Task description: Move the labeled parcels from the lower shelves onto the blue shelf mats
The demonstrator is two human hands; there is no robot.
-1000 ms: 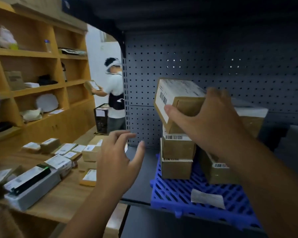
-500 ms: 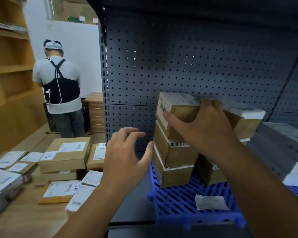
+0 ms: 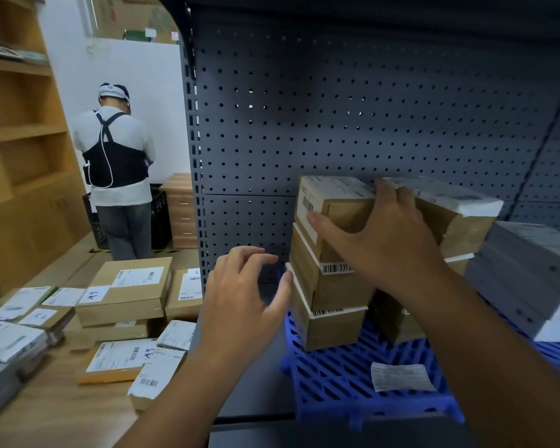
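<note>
My right hand (image 3: 385,240) grips the top parcel (image 3: 333,202), seating it squarely on the stack over the blue mat (image 3: 353,383); my left hand (image 3: 243,305), fingers spread empty, steadies alongside.

Blue shelf mat (image 3: 337,376): moulded plastic lattice, slightly glossy. Stacked parcels (image 3: 333,292): matt brown cardboard with white paper labels; the top parcel (image 3: 340,202) looks the same. Loose label (image 3: 401,376) on the mat at 5 o'clock: matt white paper. Back panel (image 3: 353,108): perforated dark grey metal, satin painted finish. Counter (image 3: 55,412) at 8 o'clock: smooth wood-grain surface. Parcels at 3 o'clock (image 3: 530,263): grey wrapping, material unclear.
</note>
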